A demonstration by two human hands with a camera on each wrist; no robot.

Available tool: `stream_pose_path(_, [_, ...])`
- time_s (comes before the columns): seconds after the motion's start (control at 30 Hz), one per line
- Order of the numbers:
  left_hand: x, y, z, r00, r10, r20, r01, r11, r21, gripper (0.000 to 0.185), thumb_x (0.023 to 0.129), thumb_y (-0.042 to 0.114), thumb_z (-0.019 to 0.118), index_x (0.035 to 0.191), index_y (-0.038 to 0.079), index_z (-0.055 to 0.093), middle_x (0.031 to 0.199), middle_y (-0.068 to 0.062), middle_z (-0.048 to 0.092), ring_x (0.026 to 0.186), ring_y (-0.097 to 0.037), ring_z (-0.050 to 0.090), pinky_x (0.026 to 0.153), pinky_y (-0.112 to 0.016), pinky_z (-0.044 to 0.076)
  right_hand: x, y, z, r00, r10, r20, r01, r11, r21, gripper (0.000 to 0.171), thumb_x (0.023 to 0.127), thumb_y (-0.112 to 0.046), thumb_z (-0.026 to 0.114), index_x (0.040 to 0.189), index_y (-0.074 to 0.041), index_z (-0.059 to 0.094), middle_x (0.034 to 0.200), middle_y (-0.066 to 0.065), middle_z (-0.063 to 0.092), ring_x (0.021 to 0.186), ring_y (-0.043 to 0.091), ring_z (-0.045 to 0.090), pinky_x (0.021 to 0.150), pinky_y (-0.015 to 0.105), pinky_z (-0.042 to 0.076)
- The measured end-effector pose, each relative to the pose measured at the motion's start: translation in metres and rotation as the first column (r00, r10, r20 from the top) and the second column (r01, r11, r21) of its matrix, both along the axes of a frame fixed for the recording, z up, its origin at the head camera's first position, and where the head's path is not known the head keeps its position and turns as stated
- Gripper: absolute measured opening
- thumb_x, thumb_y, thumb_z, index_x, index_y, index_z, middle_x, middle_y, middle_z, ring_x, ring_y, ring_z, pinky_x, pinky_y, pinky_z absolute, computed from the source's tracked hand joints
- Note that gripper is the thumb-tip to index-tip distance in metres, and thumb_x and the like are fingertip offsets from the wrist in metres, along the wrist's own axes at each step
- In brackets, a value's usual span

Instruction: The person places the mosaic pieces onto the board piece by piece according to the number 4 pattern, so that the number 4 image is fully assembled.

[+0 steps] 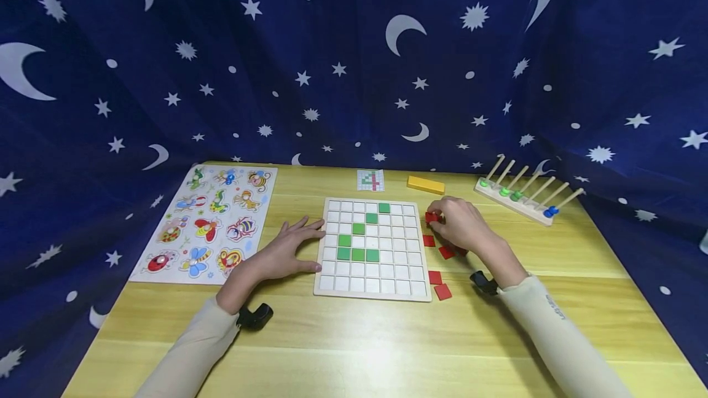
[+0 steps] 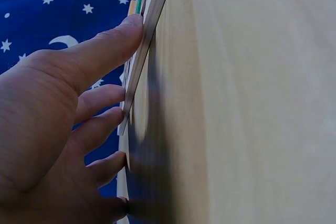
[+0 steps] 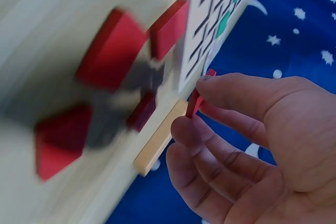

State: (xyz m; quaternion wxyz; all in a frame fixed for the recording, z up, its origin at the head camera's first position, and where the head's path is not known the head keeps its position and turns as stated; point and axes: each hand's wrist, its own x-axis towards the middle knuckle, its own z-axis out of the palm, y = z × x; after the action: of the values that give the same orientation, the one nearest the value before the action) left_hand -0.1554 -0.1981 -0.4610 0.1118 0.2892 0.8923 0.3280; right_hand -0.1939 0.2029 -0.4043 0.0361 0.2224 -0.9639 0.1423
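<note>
On the table, right hand pinches red tile edge-up.

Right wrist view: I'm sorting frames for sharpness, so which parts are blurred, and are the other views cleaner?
Right wrist view: loose red tiles smear with motion blur, while the right hand pinching a red tile stays sharp. Left wrist view: dark shadow beneath the left hand. Head view: evenly lit, wide-angle bowing at the table edge.

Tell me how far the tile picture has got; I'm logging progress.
Seven green tiles already sit in the grid board. The right hand pinches a red tile; the left hand rests against the board's edge. No red is placed yet; loose red tiles wait on the table.
</note>
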Motion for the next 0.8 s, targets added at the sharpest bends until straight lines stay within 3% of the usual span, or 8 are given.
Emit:
stream_pose_path(0.47, [-0.001, -0.001, -0.002, 1.000, 0.003, 0.000, -0.003, 1.000, 0.008, 0.072, 0.086, 0.035, 0.080, 0.146, 0.009, 0.051, 0.162, -0.002, 0.029, 0.151, -0.036, 0.011, 0.116, -0.064, -0.005, -0.009, -0.046, -0.007, 0.994, 0.109, 0.017, -0.109, 0.993, -0.042, 0.018, 0.083, -0.006, 0.078, 0.100, -0.004, 0.075, 0.088, 0.009, 0.068, 0.076, 0.022, 0.063, 0.066, 0.043, 0.053])
stream_pose_path(0.8, [-0.001, -0.001, -0.001, 1.000, -0.001, 0.001, 0.001, 1.000, 0.004, 0.071, 0.086, 0.035, 0.080, 0.146, 0.009, 0.051, 0.163, -0.002, 0.028, 0.151, -0.036, 0.011, 0.116, -0.064, -0.005, -0.015, -0.068, -0.012, 0.990, 0.133, 0.049, -0.132, 0.991, -0.023, 0.017, 0.084, -0.006, 0.076, 0.101, -0.006, 0.076, 0.091, 0.009, 0.068, 0.076, 0.020, 0.058, 0.064, 0.039, 0.051])
